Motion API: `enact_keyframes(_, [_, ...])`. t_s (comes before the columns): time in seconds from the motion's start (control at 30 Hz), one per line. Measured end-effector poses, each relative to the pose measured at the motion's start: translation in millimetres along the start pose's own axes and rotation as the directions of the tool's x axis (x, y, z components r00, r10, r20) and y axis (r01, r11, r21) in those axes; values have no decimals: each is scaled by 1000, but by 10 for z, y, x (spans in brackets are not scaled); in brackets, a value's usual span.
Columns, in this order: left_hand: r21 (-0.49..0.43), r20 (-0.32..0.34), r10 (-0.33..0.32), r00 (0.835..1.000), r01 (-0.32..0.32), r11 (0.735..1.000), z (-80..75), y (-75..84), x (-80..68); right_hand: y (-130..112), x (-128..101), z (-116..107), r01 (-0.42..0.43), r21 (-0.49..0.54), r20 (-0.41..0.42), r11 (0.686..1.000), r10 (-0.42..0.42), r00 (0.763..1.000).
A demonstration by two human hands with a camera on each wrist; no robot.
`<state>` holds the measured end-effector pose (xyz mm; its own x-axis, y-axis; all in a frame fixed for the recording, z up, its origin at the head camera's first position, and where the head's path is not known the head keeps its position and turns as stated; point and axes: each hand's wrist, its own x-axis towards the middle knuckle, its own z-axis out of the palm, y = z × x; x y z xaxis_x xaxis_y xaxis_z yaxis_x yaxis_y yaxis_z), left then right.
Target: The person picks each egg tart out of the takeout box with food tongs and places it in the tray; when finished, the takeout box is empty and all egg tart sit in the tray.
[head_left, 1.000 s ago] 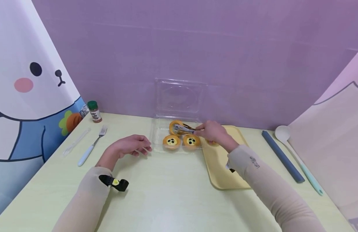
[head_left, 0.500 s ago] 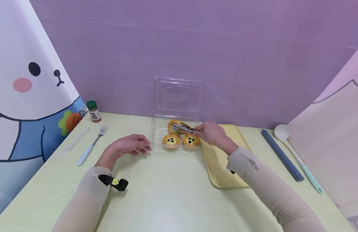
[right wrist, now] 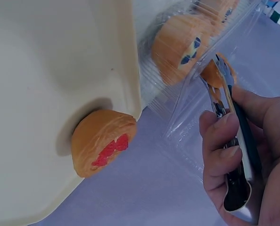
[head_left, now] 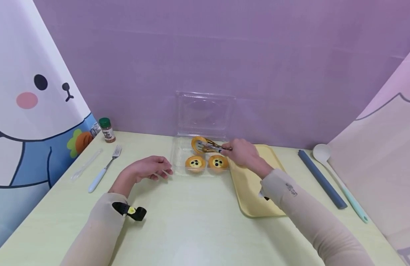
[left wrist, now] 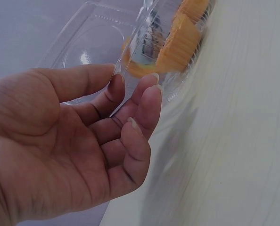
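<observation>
My right hand (head_left: 243,152) grips metal tongs (head_left: 214,147), which reach into a clear plastic box (head_left: 179,157) at the table's back. Between the tong ends is an egg tart (head_left: 195,143), tilted, in the box's back part. Two more tarts with dark dots, a left one (head_left: 195,163) and a right one (head_left: 218,162), sit at the front of the box. My left hand (head_left: 150,168) is beside the box's left wall, fingers loosely bent and holding nothing; whether it touches the wall I cannot tell. In the right wrist view, a red-topped tart (right wrist: 104,143) lies on the yellow tray (head_left: 252,197).
The box's clear lid (head_left: 205,114) stands raised against the purple backdrop. At left are a fork (head_left: 105,169), a wrapped plastic utensil (head_left: 86,165) and a green-capped spice jar (head_left: 107,130). A blue-grey bar (head_left: 322,179) and a long-handled spoon (head_left: 340,181) lie at right.
The tart in the tongs has shifted slightly left inside the box. The red-topped tart, partly visible earlier in the head view, is now hidden there behind my right hand. The left hand stays put.
</observation>
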<state>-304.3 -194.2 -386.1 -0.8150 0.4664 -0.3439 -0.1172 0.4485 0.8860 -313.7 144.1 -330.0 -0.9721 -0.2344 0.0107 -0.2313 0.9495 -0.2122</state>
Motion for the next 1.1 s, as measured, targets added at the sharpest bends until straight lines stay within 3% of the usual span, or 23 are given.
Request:
enact_keyframes(0.43, [12,-2,-1,1000,1,1000,-6,-13,8,33,-135,-40,-14,32,-47,999,16,999])
enact_keyframes(0.77, [14,-7,-6,1000,6,1000,-6,7,6,114,-268,-64,14,60,-134,998,-5,991])
enact_keyframes(1.1, [22,-15,-5,1000,5,1000,-11,-21,18,183,-390,-77,27,121,-144,992,-9,989])
